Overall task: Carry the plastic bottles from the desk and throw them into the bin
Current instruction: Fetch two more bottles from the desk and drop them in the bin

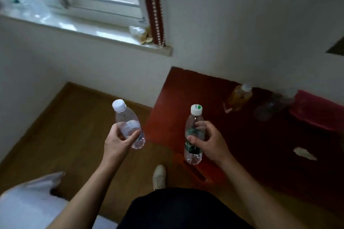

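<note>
While the left hand [119,141] gripped a clear bottle [128,124] over the floor [74,126], the right hand [210,143] was closed round a green-labelled bottle [193,135] at the desk [260,145] edge, both lifted clear. That looked like the carry step, with two more bottles [240,96] left further right on the desk. No bin was in view, so the next move called for turning to find it.

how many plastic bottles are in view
4: one in the left hand, one in the right hand, an amber one and a blurred clear one on the desk.
</note>
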A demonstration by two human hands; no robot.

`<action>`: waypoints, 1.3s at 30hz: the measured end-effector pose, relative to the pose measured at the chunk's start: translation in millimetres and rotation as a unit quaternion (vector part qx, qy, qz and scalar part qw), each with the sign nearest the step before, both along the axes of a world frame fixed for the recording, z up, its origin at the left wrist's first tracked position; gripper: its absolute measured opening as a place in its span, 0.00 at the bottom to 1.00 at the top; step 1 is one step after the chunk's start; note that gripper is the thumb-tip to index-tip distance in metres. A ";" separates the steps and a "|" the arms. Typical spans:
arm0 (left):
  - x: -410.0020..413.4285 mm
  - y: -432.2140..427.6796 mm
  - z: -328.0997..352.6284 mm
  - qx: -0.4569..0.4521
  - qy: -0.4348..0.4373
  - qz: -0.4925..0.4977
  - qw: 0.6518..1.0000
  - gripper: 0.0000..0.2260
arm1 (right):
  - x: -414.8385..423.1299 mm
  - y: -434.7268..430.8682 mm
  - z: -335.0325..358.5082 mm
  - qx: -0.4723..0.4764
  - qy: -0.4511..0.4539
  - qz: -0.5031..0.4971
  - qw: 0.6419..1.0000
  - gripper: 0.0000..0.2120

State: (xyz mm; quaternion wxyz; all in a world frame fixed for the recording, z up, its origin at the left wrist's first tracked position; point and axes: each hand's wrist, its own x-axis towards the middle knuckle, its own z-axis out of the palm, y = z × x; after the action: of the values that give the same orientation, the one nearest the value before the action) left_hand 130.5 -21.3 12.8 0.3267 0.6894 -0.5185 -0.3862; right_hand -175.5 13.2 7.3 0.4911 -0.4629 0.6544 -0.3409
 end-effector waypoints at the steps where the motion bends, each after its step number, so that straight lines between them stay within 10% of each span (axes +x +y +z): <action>1: 20.0 20.7 -1.4 0.000 -0.009 0.038 0.999 0.20 | 14.4 -3.2 -2.5 0.002 0.000 0.035 0.999 0.22; 18: 203.5 321.2 -65.1 0.148 0.050 0.496 0.854 0.19 | 271.0 -13.8 -28.8 0.024 0.080 0.417 0.905 0.23; 39: 388.8 167.6 -89.1 0.233 0.045 0.456 0.858 0.23 | 419.4 -150.0 -87.8 0.090 0.212 0.356 0.906 0.27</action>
State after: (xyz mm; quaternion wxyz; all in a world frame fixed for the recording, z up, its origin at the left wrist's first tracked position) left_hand 519.4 146.2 -76.3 0.3189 0.8866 -0.0258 -0.3341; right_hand 243.9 -136.8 -80.5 0.4690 -0.6802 0.5629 0.0227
